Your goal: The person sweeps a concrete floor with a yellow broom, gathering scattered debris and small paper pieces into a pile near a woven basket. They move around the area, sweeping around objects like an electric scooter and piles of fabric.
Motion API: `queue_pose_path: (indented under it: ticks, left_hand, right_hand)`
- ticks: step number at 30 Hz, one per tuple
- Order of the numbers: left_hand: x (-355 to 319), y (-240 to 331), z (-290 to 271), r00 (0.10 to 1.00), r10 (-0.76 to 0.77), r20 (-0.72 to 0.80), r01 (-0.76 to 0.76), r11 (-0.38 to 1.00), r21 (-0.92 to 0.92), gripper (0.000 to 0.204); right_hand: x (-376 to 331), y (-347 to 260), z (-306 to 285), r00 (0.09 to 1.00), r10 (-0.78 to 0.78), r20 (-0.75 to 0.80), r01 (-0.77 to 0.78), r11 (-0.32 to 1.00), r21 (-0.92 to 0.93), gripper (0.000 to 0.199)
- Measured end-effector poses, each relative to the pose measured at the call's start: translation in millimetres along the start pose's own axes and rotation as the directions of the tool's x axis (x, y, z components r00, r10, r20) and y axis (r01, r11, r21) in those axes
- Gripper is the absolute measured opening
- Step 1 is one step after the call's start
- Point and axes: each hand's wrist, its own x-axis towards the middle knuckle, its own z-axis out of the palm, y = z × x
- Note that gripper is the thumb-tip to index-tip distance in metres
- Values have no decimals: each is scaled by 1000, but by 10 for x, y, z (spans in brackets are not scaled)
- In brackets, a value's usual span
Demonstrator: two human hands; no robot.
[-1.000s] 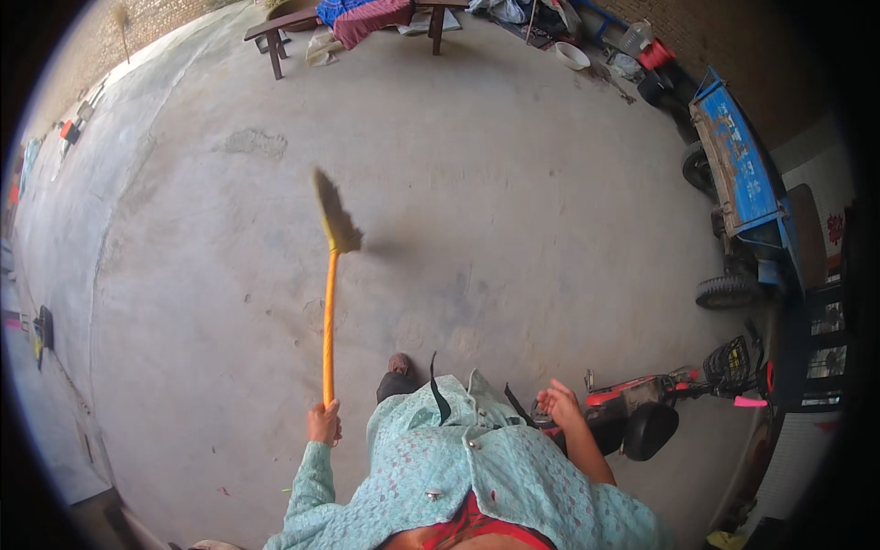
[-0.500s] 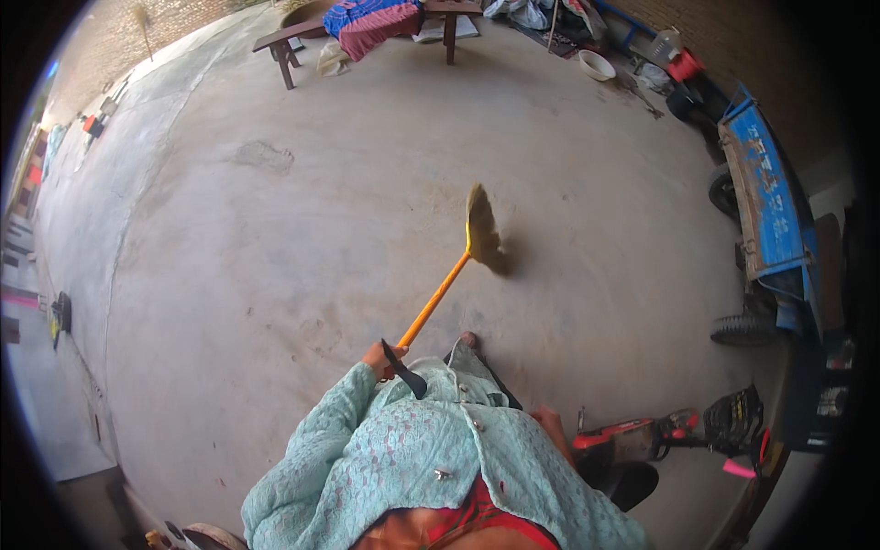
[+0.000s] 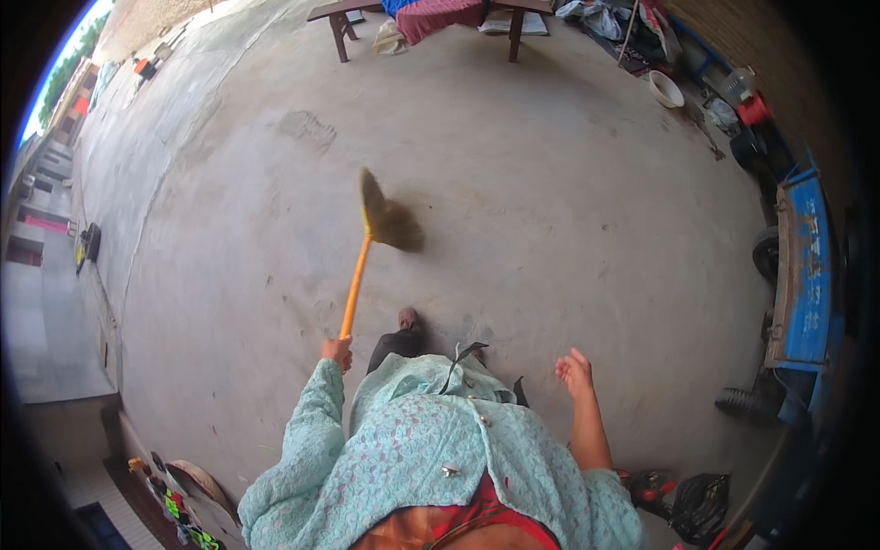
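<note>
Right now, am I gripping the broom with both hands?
No, only your left hand grips the broom; your right hand is well apart from it.

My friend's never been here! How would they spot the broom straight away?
Start with the big grey floor, then find the person's left hand at the end of a pale green lacy sleeve. The broom reaches forward from that hand. Unlike the brown shoe near it, it has a long, bright orange handle and a fan of yellowish-brown bristles.
</note>
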Motion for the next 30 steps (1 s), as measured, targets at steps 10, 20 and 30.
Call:
queue_pose_path:
  ticks: [10,20,30]
  left_hand:
    - [295,519,-143,981,187,-57,-194,959,-207,20]
    - [111,1442,-131,901,95,424,-62,994,-92,22]
    - [11,1337,307,951,-123,283,138,990,-35,20]
  right_hand:
    - [182,-1532,1629,971,-137,194,143,990,-18,55]
    - [366,-1485,1943,995,102,-12,-102,995,-19,56]
    - [1186,-1725,2050,959,251,131,-242,967,-79,55]
